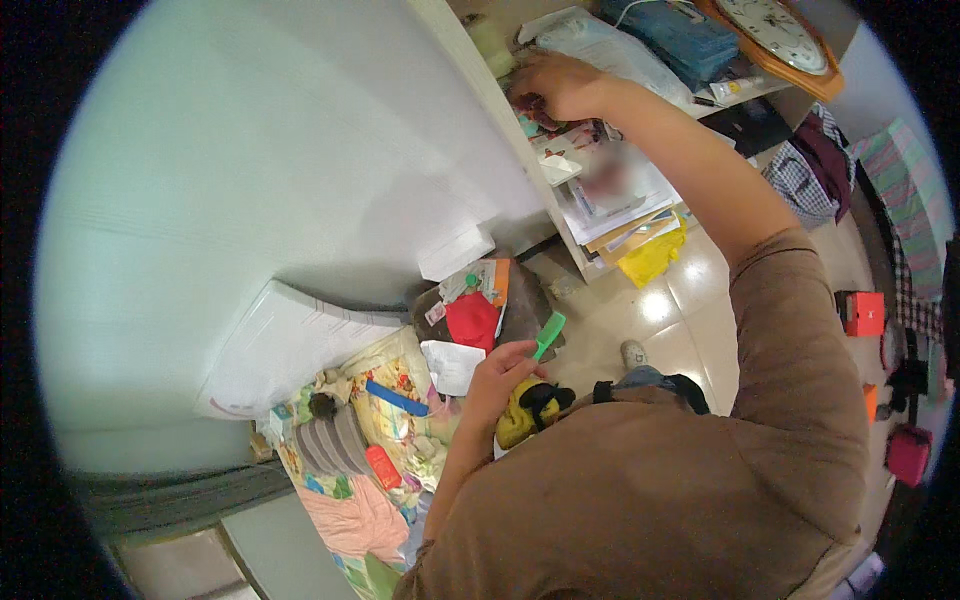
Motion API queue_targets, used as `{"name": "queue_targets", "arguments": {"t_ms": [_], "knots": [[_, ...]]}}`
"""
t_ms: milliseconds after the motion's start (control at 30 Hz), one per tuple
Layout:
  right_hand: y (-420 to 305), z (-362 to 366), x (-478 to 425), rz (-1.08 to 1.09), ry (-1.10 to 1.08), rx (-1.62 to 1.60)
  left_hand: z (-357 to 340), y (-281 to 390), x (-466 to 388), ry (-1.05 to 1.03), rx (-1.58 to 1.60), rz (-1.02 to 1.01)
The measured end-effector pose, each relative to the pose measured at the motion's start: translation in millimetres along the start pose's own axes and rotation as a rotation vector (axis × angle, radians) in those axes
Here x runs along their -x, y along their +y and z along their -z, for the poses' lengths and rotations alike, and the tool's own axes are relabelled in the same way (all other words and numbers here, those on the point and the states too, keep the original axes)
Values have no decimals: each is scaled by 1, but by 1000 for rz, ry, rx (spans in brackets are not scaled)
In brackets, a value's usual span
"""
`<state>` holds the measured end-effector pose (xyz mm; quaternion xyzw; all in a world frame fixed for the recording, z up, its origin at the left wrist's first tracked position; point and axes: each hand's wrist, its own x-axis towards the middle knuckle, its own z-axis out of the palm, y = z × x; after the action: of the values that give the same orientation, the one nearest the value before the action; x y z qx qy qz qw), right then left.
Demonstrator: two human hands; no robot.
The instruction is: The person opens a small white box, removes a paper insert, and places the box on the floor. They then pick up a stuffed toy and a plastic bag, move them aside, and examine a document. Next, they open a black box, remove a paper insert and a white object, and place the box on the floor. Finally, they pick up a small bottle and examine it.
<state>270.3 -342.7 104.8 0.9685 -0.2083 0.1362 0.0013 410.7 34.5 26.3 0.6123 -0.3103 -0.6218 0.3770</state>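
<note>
A green comb (551, 334) sticks out from the fingers of my left hand (496, 379), which grips it at one end. Just beside that hand and against my body is a yellow and black item (525, 412), partly covered by my shirt. My right hand (562, 84) reaches across into a shelf unit (517, 150) along the wall. Its fingers are blurred and partly hidden among small things, next to a dark red object (534, 109). Whether they hold it I cannot tell. Papers (622, 199) lie in a stack on the shelf below that hand.
A wall clock (772, 30), a blue pouch (675, 41) and a clear plastic bag (607, 52) crowd the shelf. A brown stool-like seat (521, 300) bears a red cloth (472, 319). Clothes and a blue strip (397, 398) cover the bed (360, 517). A red box (864, 313) stands at right.
</note>
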Motion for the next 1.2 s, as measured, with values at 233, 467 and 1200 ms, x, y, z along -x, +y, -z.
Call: {"name": "queue_targets", "arguments": {"t_ms": [233,467,1200], "knots": [[-18,-21,-1,-57,225,-23,16,-16,2,-3,-5,54],[-14,-14,-10,-141,19,-33,0,-8,2,-3,-17,67],[-104,33,104,196,646,-615,-24,3,-9,13,-45,-229]]}}
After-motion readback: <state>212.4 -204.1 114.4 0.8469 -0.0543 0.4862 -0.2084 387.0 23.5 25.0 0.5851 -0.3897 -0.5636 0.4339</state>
